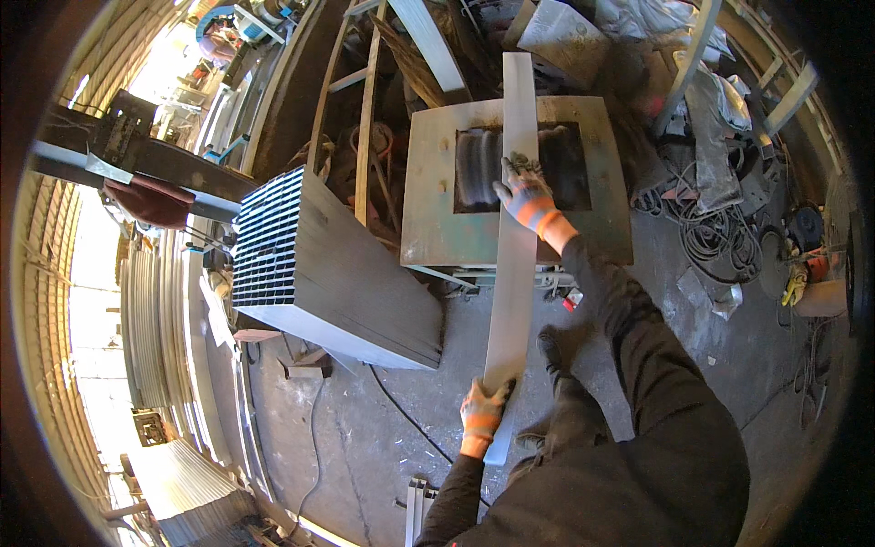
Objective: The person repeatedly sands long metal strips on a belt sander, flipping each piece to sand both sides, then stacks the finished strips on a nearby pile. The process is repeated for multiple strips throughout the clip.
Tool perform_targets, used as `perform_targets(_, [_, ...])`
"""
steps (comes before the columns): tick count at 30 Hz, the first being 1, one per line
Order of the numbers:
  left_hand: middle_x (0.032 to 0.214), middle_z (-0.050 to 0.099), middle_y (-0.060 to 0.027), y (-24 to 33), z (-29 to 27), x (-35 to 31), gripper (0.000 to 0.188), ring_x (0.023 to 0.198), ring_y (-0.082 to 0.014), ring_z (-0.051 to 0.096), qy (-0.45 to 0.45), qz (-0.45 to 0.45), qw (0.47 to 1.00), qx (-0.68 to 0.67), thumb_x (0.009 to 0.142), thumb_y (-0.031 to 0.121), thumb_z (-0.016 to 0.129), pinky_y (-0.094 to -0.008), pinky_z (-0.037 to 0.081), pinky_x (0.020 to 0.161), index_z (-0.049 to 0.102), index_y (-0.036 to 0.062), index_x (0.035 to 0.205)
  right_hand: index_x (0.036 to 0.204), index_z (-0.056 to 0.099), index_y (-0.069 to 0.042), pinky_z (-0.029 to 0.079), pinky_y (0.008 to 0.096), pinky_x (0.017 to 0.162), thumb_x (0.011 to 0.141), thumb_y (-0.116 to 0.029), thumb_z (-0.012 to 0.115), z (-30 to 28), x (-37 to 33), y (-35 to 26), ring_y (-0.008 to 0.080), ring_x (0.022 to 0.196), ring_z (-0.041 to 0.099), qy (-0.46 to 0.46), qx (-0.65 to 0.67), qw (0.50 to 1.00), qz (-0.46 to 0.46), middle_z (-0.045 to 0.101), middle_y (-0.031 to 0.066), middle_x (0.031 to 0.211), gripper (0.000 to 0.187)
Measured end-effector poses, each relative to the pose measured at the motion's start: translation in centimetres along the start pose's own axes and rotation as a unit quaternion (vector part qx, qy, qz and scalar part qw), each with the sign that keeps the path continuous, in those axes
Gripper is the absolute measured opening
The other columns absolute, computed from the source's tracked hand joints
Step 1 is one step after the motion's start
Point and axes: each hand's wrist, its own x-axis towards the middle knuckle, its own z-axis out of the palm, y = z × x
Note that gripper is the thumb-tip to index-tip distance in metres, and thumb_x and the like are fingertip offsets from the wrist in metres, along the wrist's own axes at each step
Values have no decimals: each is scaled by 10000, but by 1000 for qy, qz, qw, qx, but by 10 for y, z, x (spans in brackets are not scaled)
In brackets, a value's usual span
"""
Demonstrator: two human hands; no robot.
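Note:
A long, light-grey flat metal bar [512,301] lies lengthwise across a worn greenish machine table [428,196] and reaches back toward my body. In the table's rectangular opening sits a dark roller [478,170], which the bar partly covers. My right hand [526,193], in a grey and orange glove, rests flat on the bar over the opening, fingers apart. Close to my body, my left hand [481,412], gloved alike, grips the near part of the bar at its left edge, the thumb over the top. The underside of that grip is hidden.
Left of the table stands a big stack of rectangular metal tubes [351,273], open ends facing left. Coiled cables [720,242] lie on the floor at right. A black cord [410,417] crosses the floor near my left arm. Wooden strips [366,128] lean behind the stack.

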Motion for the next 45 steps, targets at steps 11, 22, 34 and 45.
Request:
perform_targets(11, [1126, 799, -278, 67, 14, 108, 631, 1108, -507, 741, 7, 39, 999, -3, 1082, 656, 627, -580, 572, 955, 679, 49, 1244, 1714, 485, -71, 188, 572, 1394, 1168, -570, 443, 7, 101, 12, 386, 1671, 370, 81, -224, 971, -25, 426, 176, 1804, 741])
perform_targets(22, [1117, 785, -315, -143, 10, -138, 653, 1102, -523, 738, -17, 3, 1000, 25, 1124, 664, 540, -593, 574, 972, 672, 29, 1203, 1603, 574, 6, 196, 620, 1382, 1053, -471, 658, 10, -204, -103, 406, 1621, 400, 111, -155, 980, -62, 525, 215, 1687, 733])
perform_targets(34, [1182, 806, -287, -354, -43, -450, 839, 1191, -475, 754, 8, -81, 997, 8, 1008, 846, 574, -546, 576, 1027, 796, 52, 1166, 1646, 527, 15, 165, 582, 1401, 969, -502, 800, 67, -531, -212, 443, 1671, 345, 15, -17, 998, -51, 431, 267, 1766, 894])
perform_targets(45, [1109, 831, -202, -468, -70, -548, 671, 1093, -439, 789, 149, -55, 987, -19, 984, 726, 727, -513, 612, 941, 801, 108, 1234, 1707, 444, -20, 444, 467, 1280, 914, -486, 938, 50, -496, -308, 380, 1533, 527, 133, 498, 823, 239, 453, 232, 1758, 1044])
